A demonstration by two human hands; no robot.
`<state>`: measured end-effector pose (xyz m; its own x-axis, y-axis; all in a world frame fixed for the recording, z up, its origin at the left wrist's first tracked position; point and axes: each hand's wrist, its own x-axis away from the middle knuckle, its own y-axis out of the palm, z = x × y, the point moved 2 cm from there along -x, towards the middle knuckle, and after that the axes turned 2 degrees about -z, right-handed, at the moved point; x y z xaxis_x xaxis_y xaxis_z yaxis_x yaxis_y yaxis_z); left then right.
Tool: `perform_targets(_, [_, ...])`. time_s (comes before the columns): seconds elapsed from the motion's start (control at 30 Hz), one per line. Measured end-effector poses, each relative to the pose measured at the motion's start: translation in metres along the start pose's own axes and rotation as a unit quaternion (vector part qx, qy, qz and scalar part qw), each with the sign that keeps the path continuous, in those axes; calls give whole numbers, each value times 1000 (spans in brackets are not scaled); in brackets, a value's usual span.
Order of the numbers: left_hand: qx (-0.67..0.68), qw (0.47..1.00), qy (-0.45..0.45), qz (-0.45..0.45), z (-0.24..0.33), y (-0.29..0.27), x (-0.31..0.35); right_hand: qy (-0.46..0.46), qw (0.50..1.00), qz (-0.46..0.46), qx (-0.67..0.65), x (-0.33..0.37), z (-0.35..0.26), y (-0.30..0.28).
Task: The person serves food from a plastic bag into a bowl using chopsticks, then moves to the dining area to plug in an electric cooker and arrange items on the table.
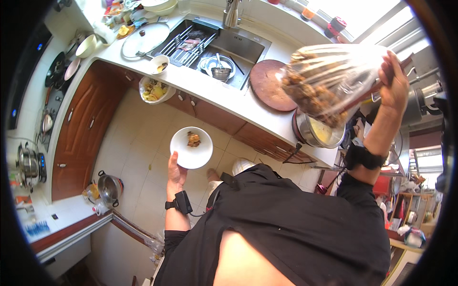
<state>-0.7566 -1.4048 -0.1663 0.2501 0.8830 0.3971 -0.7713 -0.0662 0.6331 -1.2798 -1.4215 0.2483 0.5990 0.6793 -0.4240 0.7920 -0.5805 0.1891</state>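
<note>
My left hand point(175, 174) holds a round white plate point(183, 155) by its near rim, out over the tiled floor. A small brown lump of food point(193, 139) lies on the plate. My right hand point(394, 83) is raised high and grips the bunched end of a clear plastic bag point(329, 76) filled with brown pieces of food. The bag hangs tilted above a round metal pot point(318, 133) with yellow contents that stands on the counter edge. A black band sits on each wrist.
A white counter point(214, 88) runs past a sink point(224, 47) holding a rack and a metal bowl. A round wooden board point(269, 86) lies beside it. A bag of scraps point(155, 90) hangs off the counter. A glass lid point(143, 40) and a stove point(57, 71) are on the left; a pot point(109, 188) stands on the floor.
</note>
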Motion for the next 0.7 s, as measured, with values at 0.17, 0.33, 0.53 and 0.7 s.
perform_targets(0.17, [-16,1000,1,3,24,-14,-21,41,999,10,10,-11,45,58])
perform_targets(0.33, [-45,999,-30,-9,44,-9,-61,108,994,34,5,-14,112,72])
perform_targets(0.53, [-55,994,-60,-68,68,21,-133,110,988,58,87,-35,190,60])
perform_targets(0.7, [-76,983,-106,-127,75,66,-200,139,976,109,127,-54,235,41])
